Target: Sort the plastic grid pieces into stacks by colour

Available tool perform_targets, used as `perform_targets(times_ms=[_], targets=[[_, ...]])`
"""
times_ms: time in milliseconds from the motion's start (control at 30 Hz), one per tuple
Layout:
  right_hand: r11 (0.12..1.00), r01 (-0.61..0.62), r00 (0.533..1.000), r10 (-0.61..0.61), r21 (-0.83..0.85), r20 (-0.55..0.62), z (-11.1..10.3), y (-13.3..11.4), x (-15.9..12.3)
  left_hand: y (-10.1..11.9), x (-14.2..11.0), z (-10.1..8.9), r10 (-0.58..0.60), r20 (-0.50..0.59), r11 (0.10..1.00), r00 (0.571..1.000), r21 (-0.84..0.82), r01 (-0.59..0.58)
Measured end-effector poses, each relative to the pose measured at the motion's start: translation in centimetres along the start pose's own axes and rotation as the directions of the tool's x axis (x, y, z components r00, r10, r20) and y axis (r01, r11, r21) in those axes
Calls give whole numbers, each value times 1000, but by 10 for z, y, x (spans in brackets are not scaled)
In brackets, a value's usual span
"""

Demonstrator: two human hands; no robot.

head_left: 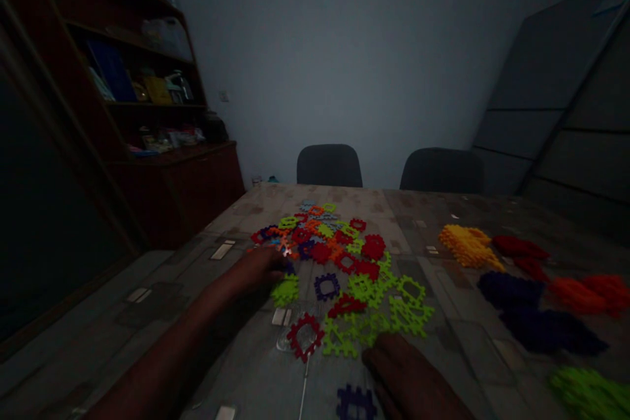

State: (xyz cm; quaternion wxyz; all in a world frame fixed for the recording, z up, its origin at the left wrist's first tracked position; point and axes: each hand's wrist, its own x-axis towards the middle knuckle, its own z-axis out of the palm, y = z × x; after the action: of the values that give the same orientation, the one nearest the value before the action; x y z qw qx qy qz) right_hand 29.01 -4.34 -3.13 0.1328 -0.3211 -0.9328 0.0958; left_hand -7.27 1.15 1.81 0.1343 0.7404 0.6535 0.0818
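Note:
My left hand (263, 267) reaches to the left edge of a loose pile of flat plastic interlocking pieces. Its fingers bend down together beside a purple piece (288, 268), and the fingertips are partly hidden. Just below lies a lime green piece (285, 290). My right hand (401, 371) rests low on the table with fingers extended, beside several lime green pieces (364, 328). A purple square piece (355, 401) lies left of it. Between the hands are a red ring-shaped piece (305, 336), a purple square frame (327, 287) and a red piece (346, 305).
On the right, pieces are grouped by colour: a yellow stack (467, 245), red pieces (519, 248), purple pieces (546, 325), orange pieces (590, 293) and a green stack (590, 390). Two chairs (329, 165) stand behind the patterned table (197, 315). A shelf unit (182, 177) is at left.

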Motion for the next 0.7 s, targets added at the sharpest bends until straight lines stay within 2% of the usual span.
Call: perform_targets(times_ms=[167, 433, 567, 700], targets=[[997, -49, 998, 51, 61, -27, -9, 5, 9, 6, 3, 12, 39, 1, 997, 999, 69, -39], [996, 6, 997, 1, 91, -76, -10, 7, 2, -1, 7, 10, 62, -12, 997, 998, 53, -61], [990, 137, 990, -137, 29, -11, -1, 8, -2, -5, 2, 9, 84, 21, 996, 996, 27, -84], [990, 120, 993, -121, -68, -16, 19, 8, -3, -2, -2, 8, 83, 31, 996, 996, 32, -84]])
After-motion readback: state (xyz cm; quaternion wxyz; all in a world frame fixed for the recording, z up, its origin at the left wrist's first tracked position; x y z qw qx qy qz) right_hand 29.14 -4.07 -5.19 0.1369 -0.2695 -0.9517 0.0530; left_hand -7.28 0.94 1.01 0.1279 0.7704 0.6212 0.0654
